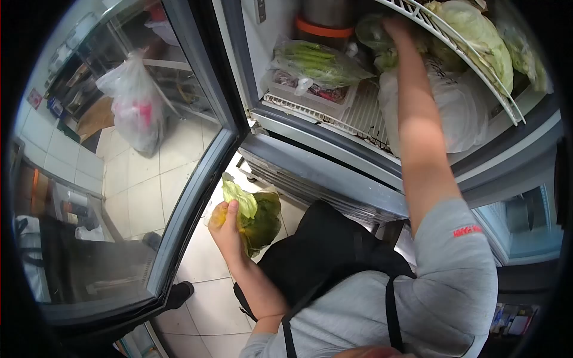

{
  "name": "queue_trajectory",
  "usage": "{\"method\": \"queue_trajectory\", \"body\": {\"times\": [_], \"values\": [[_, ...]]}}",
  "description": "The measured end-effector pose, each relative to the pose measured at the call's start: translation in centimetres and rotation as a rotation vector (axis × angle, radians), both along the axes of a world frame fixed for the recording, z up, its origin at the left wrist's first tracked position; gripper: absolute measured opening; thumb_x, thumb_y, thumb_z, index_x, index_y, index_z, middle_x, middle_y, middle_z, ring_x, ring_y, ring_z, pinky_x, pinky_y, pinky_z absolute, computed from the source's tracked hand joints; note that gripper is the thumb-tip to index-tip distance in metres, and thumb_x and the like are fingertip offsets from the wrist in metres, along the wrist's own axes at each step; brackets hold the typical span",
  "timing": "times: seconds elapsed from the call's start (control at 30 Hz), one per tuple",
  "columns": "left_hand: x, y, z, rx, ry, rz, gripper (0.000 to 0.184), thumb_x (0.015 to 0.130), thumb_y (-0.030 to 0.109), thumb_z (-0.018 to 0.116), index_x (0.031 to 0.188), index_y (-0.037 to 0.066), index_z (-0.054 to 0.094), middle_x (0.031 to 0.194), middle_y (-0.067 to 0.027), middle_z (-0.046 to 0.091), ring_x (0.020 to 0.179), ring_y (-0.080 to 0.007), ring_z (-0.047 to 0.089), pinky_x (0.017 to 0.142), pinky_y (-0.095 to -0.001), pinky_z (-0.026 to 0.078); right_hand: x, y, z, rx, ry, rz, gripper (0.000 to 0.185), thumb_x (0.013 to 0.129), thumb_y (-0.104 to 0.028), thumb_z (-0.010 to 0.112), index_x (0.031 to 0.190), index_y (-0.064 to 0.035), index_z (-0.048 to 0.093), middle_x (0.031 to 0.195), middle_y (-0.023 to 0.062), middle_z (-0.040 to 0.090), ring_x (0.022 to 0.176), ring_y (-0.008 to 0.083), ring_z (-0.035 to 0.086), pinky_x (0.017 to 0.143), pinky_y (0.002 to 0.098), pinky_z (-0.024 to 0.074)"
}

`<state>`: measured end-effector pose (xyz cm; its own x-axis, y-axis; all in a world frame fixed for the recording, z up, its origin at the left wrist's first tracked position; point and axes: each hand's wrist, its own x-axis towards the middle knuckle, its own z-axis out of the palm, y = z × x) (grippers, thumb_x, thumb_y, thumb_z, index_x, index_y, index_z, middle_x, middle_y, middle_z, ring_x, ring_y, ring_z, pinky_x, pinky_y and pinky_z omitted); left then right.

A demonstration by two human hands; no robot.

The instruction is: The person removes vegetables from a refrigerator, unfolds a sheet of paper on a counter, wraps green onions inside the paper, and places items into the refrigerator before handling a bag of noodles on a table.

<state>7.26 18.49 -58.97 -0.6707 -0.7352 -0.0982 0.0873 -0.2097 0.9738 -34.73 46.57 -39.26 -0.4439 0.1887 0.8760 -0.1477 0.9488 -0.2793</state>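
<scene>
Yellow-green leafy bundle (pixel 260 222) is out, held centre-left by the left hand (pixel 228 225), while the right hand (pixel 396 27), grip unclear to me, seems unfinished inside the grey-framed refrigerator (pixel 325 147), upper right.

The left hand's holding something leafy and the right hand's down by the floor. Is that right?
No, the right hand isn't down there: the head view shows it inside the open fridge. The left hand does hold something leafy.
</scene>
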Motion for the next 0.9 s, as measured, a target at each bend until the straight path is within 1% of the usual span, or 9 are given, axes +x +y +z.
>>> {"method": "queue_trajectory", "body": {"times": [0.1, 0.23, 0.33, 0.43, 0.47, 0.57, 0.67, 0.8, 0.9], "values": [[-0.2, 0.0, -0.1, 0.021, 0.025, 0.009, 0.019, 0.077, 0.012, 0.067, 0.087, -0.003, 0.059, 0.076, -0.0021, 0.057, 0.067, -0.0084, 0.050, 0.062, -0.0203, 0.039, 7.7, 1.5, 1.5, -0.103, -0.489, 0.138, 0.051, 0.070, -0.021, 0.062, 0.118, -0.0099, 0.050, 0.111, 0.0197, 0.056, 0.104, 0.0328, 0.053, 0.089, 0.0373, 0.0419], [-0.4, -0.4, -0.6, 0.071, 0.069, -0.005, 0.018, 0.078, 0.010, 0.066, 0.088, -0.003, 0.059, 0.078, -0.0027, 0.057, 0.068, -0.0087, 0.051, 0.063, -0.0209, 0.040, 17.9, -0.1, -4.1, 0.106, -0.598, 0.179, 0.039, 0.075, -0.010, 0.050, 0.113, -0.0094, 0.055, 0.108, 0.0210, 0.056, 0.101, 0.0342, 0.054, 0.086, 0.0402, 0.0435], [0.0, -1.1, -1.5, 0.028, 0.068, -0.049, 0.018, 0.078, 0.009, 0.066, 0.089, -0.003, 0.059, 0.079, -0.0032, 0.058, 0.070, -0.0089, 0.052, 0.064, -0.0211, 0.041, 18.8, -1.6, -9.7, 0.355, -0.995, 0.131, 0.036, 0.076, -0.007, 0.048, 0.111, -0.0082, 0.056, 0.105, 0.0200, 0.057, 0.099, 0.0338, 0.055, 0.084, 0.0394, 0.0446], [0.2, -0.9, -1.4, 0.080, 0.066, 0.005, 0.018, 0.078, 0.009, 0.066, 0.089, -0.003, 0.059, 0.079, -0.0032, 0.058, 0.071, -0.0091, 0.052, 0.064, -0.0207, 0.041, 15.0, -2.0, -12.2, 0.327, -0.870, 0.166, 0.034, 0.076, -0.008, 0.049, 0.109, -0.0066, 0.057, 0.104, 0.0182, 0.059, 0.098, 0.0324, 0.055, 0.083, 0.0383, 0.0454], [0.3, -1.1, -1.5, 0.117, 0.057, -0.006, 0.018, 0.078, 0.009, 0.066, 0.090, -0.003, 0.058, 0.080, -0.0035, 0.058, 0.071, -0.0093, 0.052, 0.065, -0.0204, 0.040, 14.3, -2.0, -12.8, 0.276, -0.621, 0.272, 0.030, 0.078, -0.010, 0.049, 0.107, -0.0051, 0.058, 0.105, 0.0179, 0.058, 0.097, 0.0331, 0.056, 0.083, 0.0394, 0.0452], [0.5, -0.8, -1.1, 0.129, 0.063, 0.006, 0.019, 0.078, 0.009, 0.066, 0.090, -0.004, 0.058, 0.080, -0.0039, 0.058, 0.072, -0.0097, 0.053, 0.066, -0.0209, 0.041, 15.0, -1.9, -10.4, 0.338, -0.652, 0.278, 0.026, 0.080, -0.014, 0.050, 0.103, -0.0050, 0.059, 0.104, 0.0177, 0.059, 0.094, 0.0342, 0.057, 0.081, 0.0409, 0.0456], [0.4, -0.7, -0.9, 0.116, 0.067, 0.061, 0.020, 0.079, 0.009, 0.065, 0.091, -0.004, 0.057, 0.081, -0.0045, 0.057, 0.071, -0.0100, 0.053, 0.065, -0.0214, 0.041, 10.3, -0.9, -4.7, 0.113, -0.762, 0.207, 0.032, 0.080, -0.023, 0.052, 0.107, -0.0066, 0.060, 0.109, 0.0174, 0.057, 0.101, 0.0330, 0.054, 0.086, 0.0406, 0.0430], [1.5, -0.9, -0.7, 0.096, 0.041, 0.028, 0.019, 0.079, 0.008, 0.064, 0.092, -0.004, 0.057, 0.082, -0.0048, 0.057, 0.072, -0.0101, 0.053, 0.065, -0.0212, 0.041, 0.8, -2.4, -6.4, 0.281, -0.983, 0.122, 0.037, 0.076, -0.027, 0.054, 0.105, -0.0048, 0.060, 0.112, 0.0161, 0.057, 0.104, 0.0311, 0.054, 0.086, 0.0393, 0.0440], [1.4, -1.3, -1.3, 0.094, 0.057, -0.008, 0.017, 0.080, 0.009, 0.063, 0.090, -0.003, 0.057, 0.082, -0.0036, 0.057, 0.073, -0.0095, 0.052, 0.065, -0.0210, 0.041, -2.3, -2.8, -7.7, 0.202, -0.900, 0.076, 0.038, 0.075, -0.027, 0.055, 0.106, -0.0057, 0.060, 0.113, 0.0155, 0.056, 0.105, 0.0303, 0.054, 0.086, 0.0390, 0.0436]]}}
